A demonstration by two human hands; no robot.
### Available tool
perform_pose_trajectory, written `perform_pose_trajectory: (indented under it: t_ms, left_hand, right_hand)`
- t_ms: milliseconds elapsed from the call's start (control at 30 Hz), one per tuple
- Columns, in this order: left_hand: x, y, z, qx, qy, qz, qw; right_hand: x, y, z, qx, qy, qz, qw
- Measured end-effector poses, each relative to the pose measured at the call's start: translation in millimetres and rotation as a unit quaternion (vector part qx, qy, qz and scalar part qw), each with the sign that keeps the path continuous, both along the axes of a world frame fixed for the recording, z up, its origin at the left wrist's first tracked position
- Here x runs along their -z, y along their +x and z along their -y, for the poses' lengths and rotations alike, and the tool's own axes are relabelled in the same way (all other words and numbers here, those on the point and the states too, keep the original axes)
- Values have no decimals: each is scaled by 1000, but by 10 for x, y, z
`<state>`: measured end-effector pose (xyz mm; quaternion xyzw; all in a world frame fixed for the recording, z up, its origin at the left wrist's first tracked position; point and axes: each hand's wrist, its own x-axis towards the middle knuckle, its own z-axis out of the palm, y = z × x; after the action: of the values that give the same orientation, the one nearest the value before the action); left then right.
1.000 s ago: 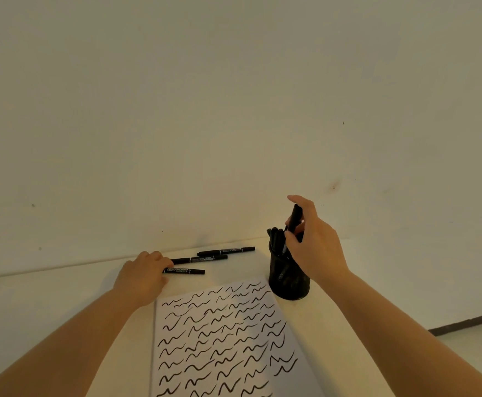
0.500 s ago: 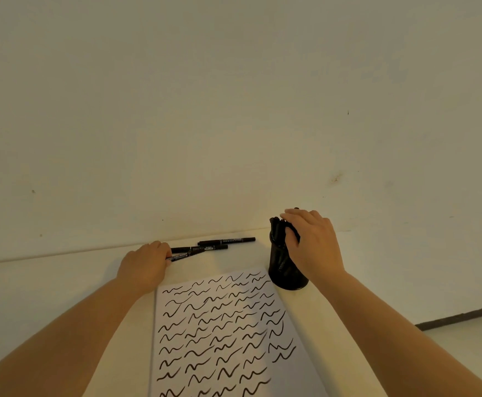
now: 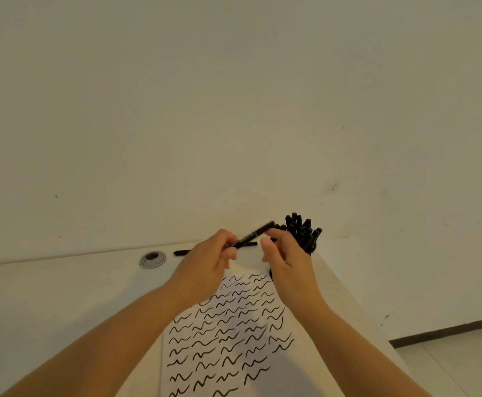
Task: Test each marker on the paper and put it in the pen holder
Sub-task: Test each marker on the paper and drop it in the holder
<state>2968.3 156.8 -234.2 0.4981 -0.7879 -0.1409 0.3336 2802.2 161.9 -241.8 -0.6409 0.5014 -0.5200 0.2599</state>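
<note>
Both hands have come together since a second ago: left hand (image 3: 205,265) grips a marker (image 3: 252,234), right hand (image 3: 284,260) pinching its far end. Below the fingers, paper (image 3: 228,333) is nearly filled. Beyond, one marker on the counter (image 3: 62,296) remains; pen holder (image 3: 305,239) looks crowded.

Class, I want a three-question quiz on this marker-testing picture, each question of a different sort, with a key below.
1. True or false: the paper is still blank.
2. Which hand grips the lifted marker by its barrel? A) left hand B) right hand C) neither
3. Fill in: the pen holder stands on the ______ hand's side of the paper.

Key
1. False: rows of black squiggles cover it.
2. A; the right hand's fingertips meet the marker's far end.
3. Right.
</note>
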Motion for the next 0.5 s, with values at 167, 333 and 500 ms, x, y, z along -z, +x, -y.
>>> perform_pose_trajectory:
  t_ms: [167,333,500]
  left_hand:
    - [-34,-170,-291,4,-24,23,999]
    - [63,-90,-545,-25,-23,32,999]
    - [78,-157,-746,-41,-46,112,992]
  right_hand:
    - [3,48,-201,13,43,128,991]
    - [21,18,-347,4,88,250,964]
    - [57,203,-552,-50,103,203,972]
